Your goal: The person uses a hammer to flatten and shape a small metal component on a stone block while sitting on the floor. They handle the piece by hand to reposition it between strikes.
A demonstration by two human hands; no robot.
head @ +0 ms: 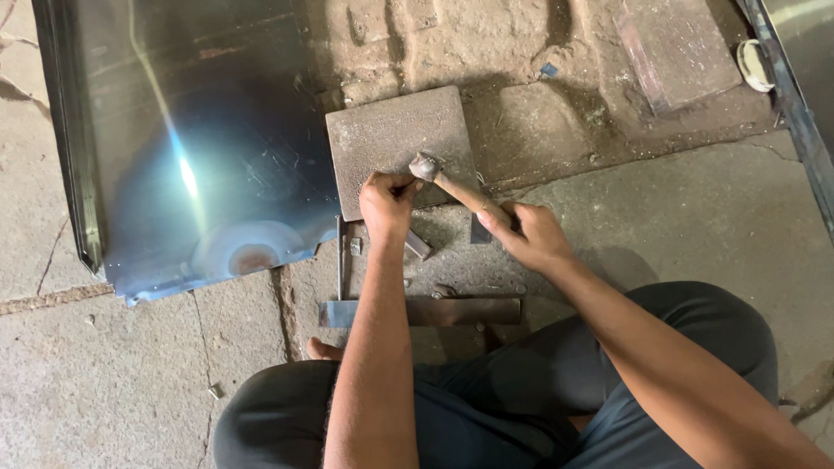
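The right hand (534, 233) grips a wooden-handled hammer (456, 187) over the square steel block (382, 139), where the left hand (387, 201) pinches something too small to identify.

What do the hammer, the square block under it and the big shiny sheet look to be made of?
Hammer: pale wooden handle, by its tan colour; dull grey head, probably steel.
Block: likely thick steel or iron, with a rough, rusty brown surface.
Sheet: thin metal, perhaps galvanised or stainless steel; it mirrors a bright glare and has a folded edge.
The right hand grips the handle; the left hand rests on the block.
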